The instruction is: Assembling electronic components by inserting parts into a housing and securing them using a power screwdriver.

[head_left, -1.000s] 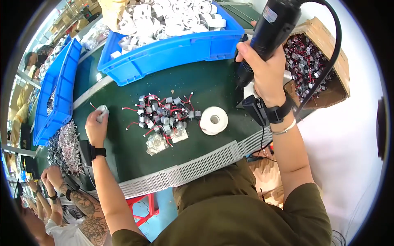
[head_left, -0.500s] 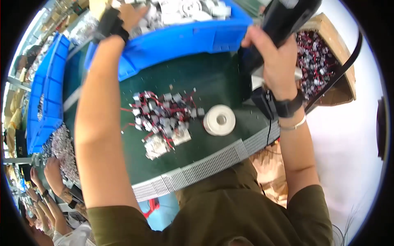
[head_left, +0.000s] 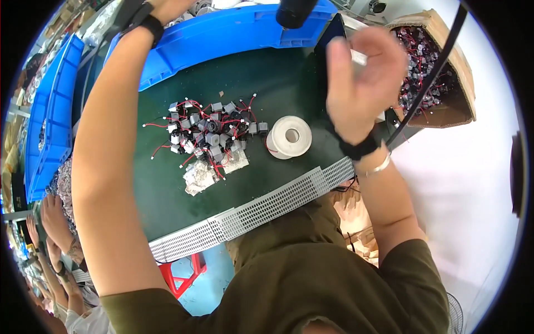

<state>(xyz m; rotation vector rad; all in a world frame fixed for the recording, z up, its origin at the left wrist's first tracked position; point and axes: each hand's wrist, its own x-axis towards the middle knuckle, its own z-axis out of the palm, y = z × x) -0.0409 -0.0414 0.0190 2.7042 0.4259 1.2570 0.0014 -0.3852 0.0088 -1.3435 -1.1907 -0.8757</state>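
Observation:
My left hand (head_left: 171, 8) reaches over the far side of the blue bin (head_left: 222, 42), which holds white plastic parts. Its fingers run out of the picture at the top. My right hand (head_left: 364, 89) is raised at the right of the table, open, thumb and curved fingers apart, with nothing seen in its grip. A black cylindrical tool (head_left: 295, 12) hangs over the bin's rim, apart from the right hand. On the green table lies a pile of small grey motor-like parts with red wires (head_left: 211, 128). Beside it stands a white spool (head_left: 292, 137).
At the right, a cardboard box (head_left: 464, 106) holds more wired parts, with a black cable (head_left: 431, 78) crossing before it. White perforated strips (head_left: 250, 214) line the table's near edge. Another blue bin (head_left: 53, 119) and other people's hands (head_left: 55, 220) are at the left.
My right hand has let go of the black tool, which is now farther left over the bin. The view has shifted, and my left hand sits nearer the top edge.

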